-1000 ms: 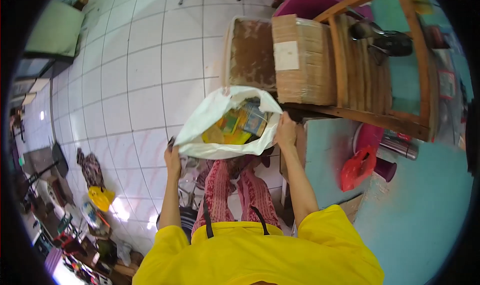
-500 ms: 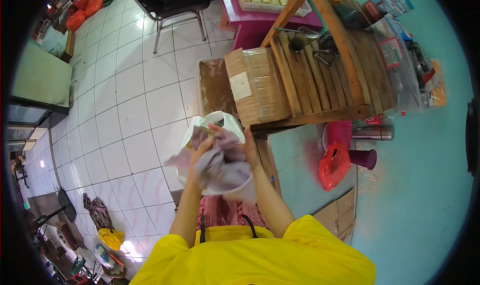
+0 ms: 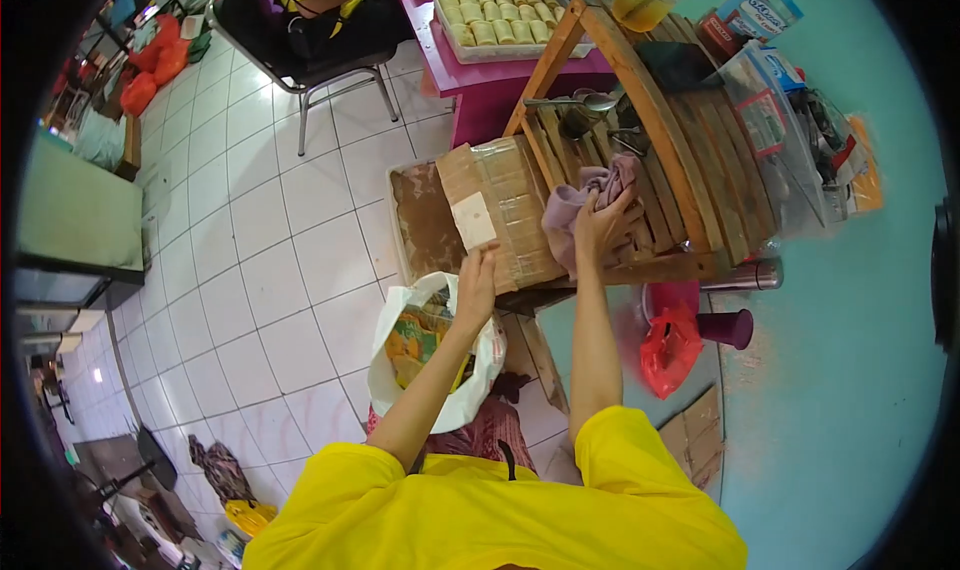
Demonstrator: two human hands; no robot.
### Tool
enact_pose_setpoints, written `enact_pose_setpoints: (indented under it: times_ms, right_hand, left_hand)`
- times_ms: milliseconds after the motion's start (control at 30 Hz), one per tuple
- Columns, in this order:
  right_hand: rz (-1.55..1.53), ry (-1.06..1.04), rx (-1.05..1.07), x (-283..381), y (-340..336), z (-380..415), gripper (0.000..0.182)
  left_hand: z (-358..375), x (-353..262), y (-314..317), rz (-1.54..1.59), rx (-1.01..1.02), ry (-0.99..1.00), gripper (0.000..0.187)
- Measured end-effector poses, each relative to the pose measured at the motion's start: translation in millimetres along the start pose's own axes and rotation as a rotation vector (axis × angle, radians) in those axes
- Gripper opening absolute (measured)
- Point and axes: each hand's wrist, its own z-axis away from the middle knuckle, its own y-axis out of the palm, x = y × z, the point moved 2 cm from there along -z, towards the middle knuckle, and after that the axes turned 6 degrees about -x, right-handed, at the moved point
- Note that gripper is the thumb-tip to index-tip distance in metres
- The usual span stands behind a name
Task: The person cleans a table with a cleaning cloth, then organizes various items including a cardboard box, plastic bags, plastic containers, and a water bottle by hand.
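Note:
My right hand (image 3: 600, 228) is closed on a crumpled mauve cloth (image 3: 568, 210), pressed against the slats of the wooden rack (image 3: 655, 225). My left hand (image 3: 476, 288) has its fingers stretched out at the near edge of a taped cardboard box (image 3: 515, 215); they seem to touch it. Below my left forearm, an open white plastic bag (image 3: 478, 388) holds yellow and green packets (image 3: 412, 345). Spoons (image 3: 596, 101) and a dark cup (image 3: 580, 120) sit on the rack beyond the cloth.
A shallow tray (image 3: 425, 215) lies left of the box. A plastic tub of rolled pastries (image 3: 500, 30) stands on a pink table (image 3: 465, 75). Someone in a yellow shirt sits on a black chair (image 3: 310, 55). A red bag (image 3: 670, 355) and purple cup (image 3: 728, 328) are right.
The cloth has gone from over the white bag to the rack in my right hand. My left hand has let go of it and moved to the box. The bag's contents now show.

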Motion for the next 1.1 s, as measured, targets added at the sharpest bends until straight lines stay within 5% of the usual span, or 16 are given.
enact_pose_setpoints:
  times_ms: [133,267,333,533,567,733,800,900,1033,1067,1100]
  right_hand:
    - [0.279,0.037,0.168,8.7,20.8,-8.9,0.052]
    - [0.036,-0.332,0.264,25.8,46.3,44.6,0.052]
    - [-0.022,-0.377,0.630,46.2,59.0,72.1,0.053]
    - [0.090,-0.742,0.275,105.2,124.5,45.9,0.059]
    - [0.210,-0.646,0.436,96.2,134.6,44.1,0.060]
    - [0.374,-0.067,0.347,36.7,56.8,112.4,0.054]
    - [0.392,-0.032,0.405,10.1,35.4,157.1,0.055]
    - [0.064,-0.065,0.859,24.5,7.1,142.5,0.058]
    - [-0.007,-0.268,0.349,74.8,20.0,95.6,0.050]
    - [0.016,-0.066,0.374,63.1,51.2,102.3,0.046]
    - [0.202,-0.180,0.403,66.1,72.7,117.7,0.039]
  left_hand:
    - [-22.3,36.0,-30.2,0.038,0.237,-0.252,0.033]
    - [-53.3,38.1,-68.2,0.039,0.304,-0.398,0.029]
    - [-68.4,41.0,-84.2,0.076,0.314,-0.396,0.029]
    - [-93.5,59.6,-130.8,0.062,0.292,-0.494,0.031]
    - [-94.6,65.7,-138.2,0.044,0.284,-0.509,0.032]
    - [-86.4,85.2,-184.1,0.010,0.238,-0.687,0.032]
    - [-82.0,95.5,-196.9,-0.011,0.207,-0.750,0.032]
    - [-80.8,96.4,-200.6,0.048,0.192,-0.788,0.033]
    - [-92.5,86.6,-199.5,0.036,0.229,-0.770,0.033]
    - [-95.9,89.4,-201.2,0.043,0.222,-0.763,0.033]
    - [-97.8,93.5,-203.4,0.049,0.211,-0.762,0.034]
